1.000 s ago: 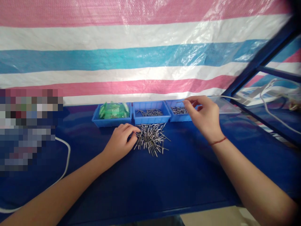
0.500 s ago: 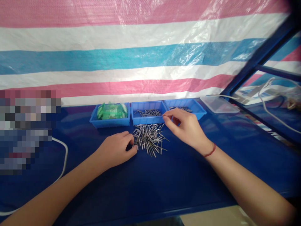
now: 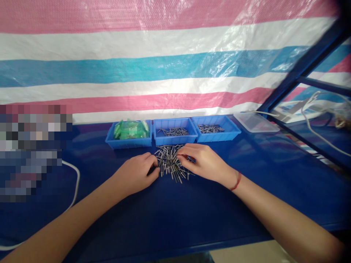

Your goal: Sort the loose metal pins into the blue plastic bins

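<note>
A heap of small metal pins (image 3: 170,162) lies on the blue table (image 3: 192,212) in front of three blue bins. My left hand (image 3: 137,173) rests at the heap's left edge, fingers curled and thumb against forefinger; what it pinches is hidden. My right hand (image 3: 204,162) lies on the heap's right side, fingers bent down onto the pins in a pinch. The left bin (image 3: 127,140) holds green plastic parts. The middle bin (image 3: 175,138) and the right bin (image 3: 219,135) hold a few metal pins each.
A clear plastic tray (image 3: 255,122) sits right of the bins. A white cable (image 3: 74,182) curves over the table at left. A blue frame bar (image 3: 298,69) slants up at right, with cables behind it. A striped tarp (image 3: 164,54) hangs behind.
My right hand came back from the right bin, moving left and toward me, and now sits on the pin heap. My left hand drew slightly back at the heap's left edge.
</note>
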A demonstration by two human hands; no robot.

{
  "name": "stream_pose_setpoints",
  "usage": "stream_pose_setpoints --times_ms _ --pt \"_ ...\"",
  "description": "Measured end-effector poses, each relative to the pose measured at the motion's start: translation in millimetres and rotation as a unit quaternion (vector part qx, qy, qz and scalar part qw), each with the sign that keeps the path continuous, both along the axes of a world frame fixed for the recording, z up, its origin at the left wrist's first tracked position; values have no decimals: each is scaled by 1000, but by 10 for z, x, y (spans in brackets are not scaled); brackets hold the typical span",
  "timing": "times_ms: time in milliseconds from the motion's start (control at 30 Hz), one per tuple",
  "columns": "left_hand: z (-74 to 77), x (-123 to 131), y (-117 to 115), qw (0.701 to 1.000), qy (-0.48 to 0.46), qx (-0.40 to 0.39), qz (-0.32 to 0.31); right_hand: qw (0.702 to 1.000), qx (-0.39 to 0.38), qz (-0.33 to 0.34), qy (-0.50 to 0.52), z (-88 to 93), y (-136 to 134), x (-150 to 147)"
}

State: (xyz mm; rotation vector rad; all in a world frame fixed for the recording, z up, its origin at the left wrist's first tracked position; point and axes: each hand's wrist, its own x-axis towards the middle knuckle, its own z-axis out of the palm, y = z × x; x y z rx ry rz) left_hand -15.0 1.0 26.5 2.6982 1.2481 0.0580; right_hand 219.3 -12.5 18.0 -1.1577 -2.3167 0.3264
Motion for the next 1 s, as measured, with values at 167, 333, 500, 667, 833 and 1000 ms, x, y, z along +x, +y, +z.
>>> stream_pose_setpoints --times_ms 167,333,500,667,833,1000 --pt "6 -2 -6 1000 2 3 0 1000 -5 8 -3 -23 -17 -30" --pt "-38 46 -41 999 19 37 21 1000 4 11 -9 -40 -29 -57" --pt "-93 68 -51 998 9 60 16 1000 8 14 -12 -65 -31 -62" --pt "-134 91 -64 997 17 77 3 1000 5 17 -15 -86 -35 -80" --pt "-205 86 -53 994 -3 103 17 1000 12 6 9 -88 -37 -101" --pt "-183 98 -50 984 -135 112 30 997 15 -30 75 -81 -58 -142"
